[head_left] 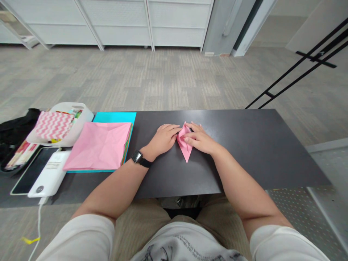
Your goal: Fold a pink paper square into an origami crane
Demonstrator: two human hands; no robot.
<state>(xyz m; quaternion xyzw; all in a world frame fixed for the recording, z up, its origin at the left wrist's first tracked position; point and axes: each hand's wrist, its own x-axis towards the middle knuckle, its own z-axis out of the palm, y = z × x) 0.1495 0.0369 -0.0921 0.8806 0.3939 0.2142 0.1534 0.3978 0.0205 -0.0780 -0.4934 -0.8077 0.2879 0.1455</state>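
Observation:
A piece of folded pink origami paper point(187, 151) lies on the dark table in front of me. It has a kite-like shape, with one point toward me and a raised flap in its upper part. My left hand point(166, 138), with a black watch on the wrist, is at the left edge of the paper, fingers bent together and tips against it. My right hand point(203, 140) grips it from the right, thumb and fingers on the raised fold. The fingers partly cover the upper half.
Left of my arm, creased pink paper point(100, 145) tops a stack of coloured sheets on a blue sheet point(114, 117). Beyond are a white basket point(88, 115) with a zigzag-patterned pouch point(53, 125), a phone point(34, 170), a cabled white power bank point(50, 177) and a black bag point(19, 127).

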